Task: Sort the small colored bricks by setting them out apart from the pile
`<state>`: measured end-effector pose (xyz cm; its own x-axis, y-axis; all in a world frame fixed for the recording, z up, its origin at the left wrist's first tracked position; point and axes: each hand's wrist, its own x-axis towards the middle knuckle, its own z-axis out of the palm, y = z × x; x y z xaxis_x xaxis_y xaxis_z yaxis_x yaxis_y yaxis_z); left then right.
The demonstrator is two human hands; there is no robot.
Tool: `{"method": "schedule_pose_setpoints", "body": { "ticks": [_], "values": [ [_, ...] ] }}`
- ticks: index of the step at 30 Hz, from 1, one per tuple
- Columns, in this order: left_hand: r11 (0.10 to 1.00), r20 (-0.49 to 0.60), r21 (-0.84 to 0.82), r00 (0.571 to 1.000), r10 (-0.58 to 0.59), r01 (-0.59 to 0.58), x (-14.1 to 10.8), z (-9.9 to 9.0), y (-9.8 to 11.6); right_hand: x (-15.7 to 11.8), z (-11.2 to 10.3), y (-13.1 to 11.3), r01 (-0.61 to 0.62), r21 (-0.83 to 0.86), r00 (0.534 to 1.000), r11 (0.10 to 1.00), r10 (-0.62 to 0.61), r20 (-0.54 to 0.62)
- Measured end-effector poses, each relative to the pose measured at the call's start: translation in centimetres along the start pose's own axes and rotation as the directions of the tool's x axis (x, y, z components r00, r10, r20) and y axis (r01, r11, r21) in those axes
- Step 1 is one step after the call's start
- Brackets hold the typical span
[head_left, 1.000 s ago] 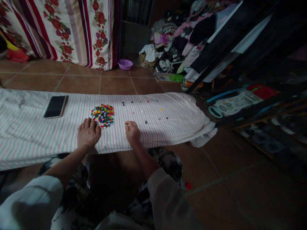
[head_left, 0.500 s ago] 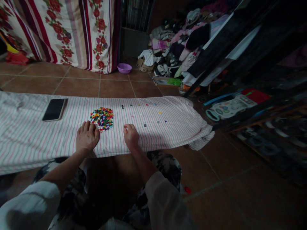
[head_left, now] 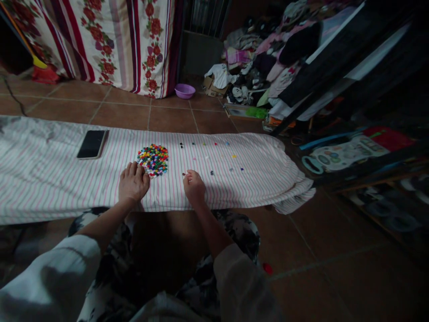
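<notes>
Piece pile right of phone, both on cloth

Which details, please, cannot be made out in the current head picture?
Head view: anything under the left hand, covered by that hand.
Head view: whether the right hand grips the dark piece beside it; too small.
Head view: the piece count in the colourful pile; too small, crowded.
Head view: the left end of the striped cloth, cut off by the edge.

Purple basin on tiled floor, floral curtain behind
</notes>
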<state>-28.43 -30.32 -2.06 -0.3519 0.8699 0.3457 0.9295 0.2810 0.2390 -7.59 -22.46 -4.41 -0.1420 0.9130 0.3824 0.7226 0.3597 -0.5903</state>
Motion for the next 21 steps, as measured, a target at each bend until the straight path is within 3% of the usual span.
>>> {"method": "schedule_pose_setpoints", "body": {
  "ticks": [5,13,21],
  "values": [
    [1.0,-0.005,0.007,1.0,0.003,-0.002,0.0,0.2,0.0,0.2,0.2,-0.2,0.007,-0.028,0.999,1.0,-0.006,0.052],
    [0.999,-0.011,0.038,1.0,0.016,-0.015,0.0,0.4,-0.2,0.2,0.8,-0.2,-0.002,-0.023,1.0,1.0,0.002,0.002],
    [1.0,-0.014,0.01,1.0,0.007,-0.007,0.1,0.4,-0.1,0.0,-0.6,-0.4,0.002,0.051,1.0,0.999,-0.002,-0.001]
  ]
}}
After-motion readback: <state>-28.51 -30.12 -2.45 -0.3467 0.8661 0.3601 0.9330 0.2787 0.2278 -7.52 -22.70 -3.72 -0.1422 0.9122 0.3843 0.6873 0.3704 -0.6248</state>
